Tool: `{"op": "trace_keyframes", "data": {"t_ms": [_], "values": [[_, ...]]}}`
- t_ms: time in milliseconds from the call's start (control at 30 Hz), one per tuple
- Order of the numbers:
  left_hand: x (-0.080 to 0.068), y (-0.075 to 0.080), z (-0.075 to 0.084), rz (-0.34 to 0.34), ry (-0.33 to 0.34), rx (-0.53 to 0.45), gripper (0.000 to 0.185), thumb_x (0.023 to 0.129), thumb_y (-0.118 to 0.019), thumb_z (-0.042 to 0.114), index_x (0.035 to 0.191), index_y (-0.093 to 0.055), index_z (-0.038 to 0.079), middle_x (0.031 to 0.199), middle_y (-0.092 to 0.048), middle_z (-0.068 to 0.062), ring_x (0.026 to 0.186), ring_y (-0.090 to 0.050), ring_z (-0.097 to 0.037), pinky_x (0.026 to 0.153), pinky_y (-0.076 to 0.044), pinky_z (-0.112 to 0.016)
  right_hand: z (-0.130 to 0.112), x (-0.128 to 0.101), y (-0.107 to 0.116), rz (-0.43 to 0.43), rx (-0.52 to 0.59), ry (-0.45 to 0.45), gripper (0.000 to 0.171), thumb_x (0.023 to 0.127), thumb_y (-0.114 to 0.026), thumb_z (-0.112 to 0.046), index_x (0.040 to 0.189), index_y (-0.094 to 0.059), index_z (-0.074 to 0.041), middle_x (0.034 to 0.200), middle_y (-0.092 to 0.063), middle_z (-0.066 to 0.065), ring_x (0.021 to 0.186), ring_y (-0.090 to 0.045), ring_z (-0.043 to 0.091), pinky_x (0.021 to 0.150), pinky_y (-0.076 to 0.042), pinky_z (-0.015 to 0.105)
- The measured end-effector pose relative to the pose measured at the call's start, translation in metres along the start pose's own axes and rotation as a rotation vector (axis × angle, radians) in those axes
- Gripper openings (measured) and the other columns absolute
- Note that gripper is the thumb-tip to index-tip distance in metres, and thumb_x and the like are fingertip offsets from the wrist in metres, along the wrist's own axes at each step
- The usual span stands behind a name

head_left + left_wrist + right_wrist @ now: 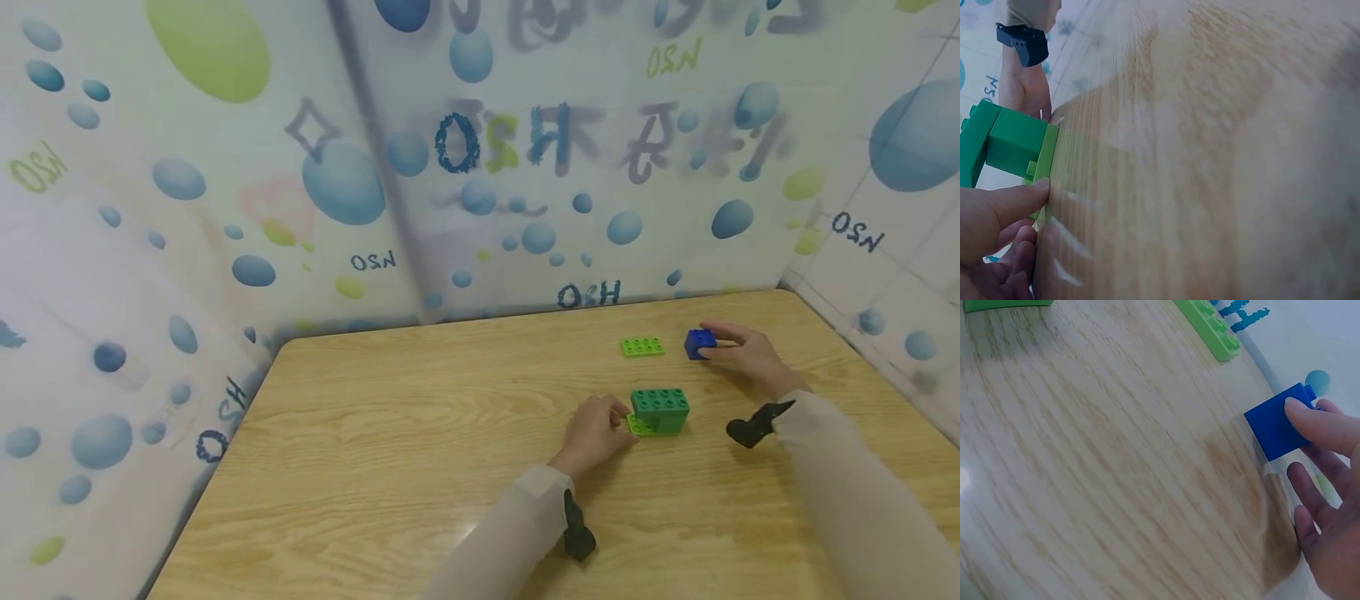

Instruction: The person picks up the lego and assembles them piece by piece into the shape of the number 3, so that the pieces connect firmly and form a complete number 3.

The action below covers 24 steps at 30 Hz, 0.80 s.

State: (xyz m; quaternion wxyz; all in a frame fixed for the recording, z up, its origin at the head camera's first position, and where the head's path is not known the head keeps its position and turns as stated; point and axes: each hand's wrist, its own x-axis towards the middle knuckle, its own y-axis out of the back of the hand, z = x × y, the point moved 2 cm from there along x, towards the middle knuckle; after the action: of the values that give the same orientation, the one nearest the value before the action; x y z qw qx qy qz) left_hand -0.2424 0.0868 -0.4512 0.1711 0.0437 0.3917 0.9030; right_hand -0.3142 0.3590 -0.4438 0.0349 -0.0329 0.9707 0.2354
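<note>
My left hand [592,431] pinches the left end of a light green building plate [640,427] on the table. On that plate stands a green block [1017,141], topped by another studded green brick [660,398] that overhangs to the left. Farther back on the right, my right hand [753,354] holds a small blue building brick [697,343] between thumb and fingers. The right wrist view shows the thumb across the face of the blue brick, with its studs turned toward the far side. Whether the blue brick touches the table I cannot tell.
A second light green plate [642,347] lies studs up on the wooden table [420,417], left of the blue brick. Behind the table hangs a patterned cloth [517,208], and another wall of it runs along the right edge.
</note>
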Motion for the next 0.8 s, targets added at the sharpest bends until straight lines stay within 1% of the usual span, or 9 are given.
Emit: {"op": "trace_keyframes", "data": {"t_ms": [133,233,300,400,467,533,633,700,800], "values": [[0.0,0.0,0.0,-0.001,0.001,0.0,0.029,0.074,-0.078,0.021,0.1,-0.065,0.018,0.079,-0.049,0.012,0.07,-0.043,-0.002,0.06,-0.035,-0.018,0.001,0.0,0.0,0.016,-0.033,-0.008,0.07,0.086,-0.064,-0.032,0.139,-0.032,0.002,0.14,-0.027,0.031,0.125,-0.029,0.045,0.089,-0.038,0.03],[0.0,0.0,0.0,0.0,0.004,-0.002,0.029,0.074,-0.078,0.021,0.099,-0.065,0.017,0.079,-0.048,0.012,0.07,-0.043,-0.002,0.06,-0.035,-0.018,0.0,-0.001,0.001,0.026,-0.03,-0.022,0.071,0.085,-0.065,-0.033,0.138,-0.033,0.002,0.14,-0.028,0.031,0.125,-0.028,0.045,0.097,-0.03,0.05],[-0.001,0.0,0.0,-0.001,0.003,-0.001,0.029,0.074,-0.078,0.021,0.099,-0.065,0.017,0.079,-0.049,0.011,0.07,-0.043,-0.002,0.06,-0.035,-0.018,-0.001,-0.001,0.002,0.029,-0.025,-0.03,0.072,0.085,-0.065,-0.035,0.138,-0.033,0.002,0.139,-0.028,0.031,0.125,-0.028,0.045,0.096,-0.031,0.049],[-0.001,0.001,0.001,-0.005,0.003,-0.001,0.029,0.074,-0.078,0.021,0.1,-0.065,0.017,0.08,-0.05,0.01,0.071,-0.044,-0.002,0.06,-0.036,-0.018,-0.006,-0.003,0.004,0.039,-0.045,-0.021,0.072,0.085,-0.064,-0.037,0.138,-0.034,0.002,0.138,-0.03,0.031,0.124,-0.031,0.044,0.088,-0.04,0.036],[-0.002,0.002,0.001,-0.009,0.006,-0.005,0.029,0.074,-0.077,0.021,0.1,-0.065,0.016,0.081,-0.051,0.01,0.071,-0.044,-0.002,0.061,-0.036,-0.018,-0.01,-0.004,0.005,0.047,-0.058,-0.002,0.071,0.085,-0.064,-0.037,0.137,-0.035,0.002,0.137,-0.032,0.03,0.123,-0.033,0.044,0.084,-0.04,0.033],[-0.002,0.002,0.002,-0.01,0.01,-0.009,0.029,0.075,-0.077,0.021,0.1,-0.065,0.017,0.081,-0.05,0.009,0.071,-0.045,-0.002,0.061,-0.036,-0.018,-0.015,-0.006,0.005,0.058,-0.064,0.022,0.07,0.085,-0.064,-0.037,0.136,-0.037,0.002,0.136,-0.033,0.03,0.122,-0.032,0.044,0.087,-0.04,0.039],[-0.001,0.003,0.002,-0.009,0.009,-0.008,0.029,0.075,-0.077,0.021,0.1,-0.065,0.017,0.082,-0.05,0.009,0.072,-0.045,-0.003,0.061,-0.036,-0.019,-0.023,-0.008,0.005,0.068,-0.046,0.04,0.069,0.084,-0.065,-0.037,0.135,-0.038,0.002,0.135,-0.034,0.029,0.122,-0.031,0.044,0.094,-0.032,0.054],[-0.001,0.002,0.002,-0.007,0.006,-0.001,0.029,0.075,-0.077,0.021,0.1,-0.064,0.017,0.082,-0.05,0.009,0.072,-0.045,-0.003,0.061,-0.036,-0.019,-0.028,-0.01,0.004,0.066,-0.036,0.045,0.069,0.084,-0.065,-0.037,0.134,-0.039,0.002,0.135,-0.034,0.029,0.121,-0.032,0.045,0.095,-0.029,0.057],[-0.001,0.002,0.001,-0.009,0.001,0.004,0.03,0.075,-0.077,0.022,0.101,-0.064,0.017,0.082,-0.05,0.009,0.072,-0.045,-0.003,0.061,-0.036,-0.019,-0.037,-0.015,0.003,0.058,-0.037,0.058,0.067,0.085,-0.064,-0.036,0.135,-0.039,0.003,0.134,-0.034,0.028,0.118,-0.037,0.044,0.095,-0.029,0.056]]}}
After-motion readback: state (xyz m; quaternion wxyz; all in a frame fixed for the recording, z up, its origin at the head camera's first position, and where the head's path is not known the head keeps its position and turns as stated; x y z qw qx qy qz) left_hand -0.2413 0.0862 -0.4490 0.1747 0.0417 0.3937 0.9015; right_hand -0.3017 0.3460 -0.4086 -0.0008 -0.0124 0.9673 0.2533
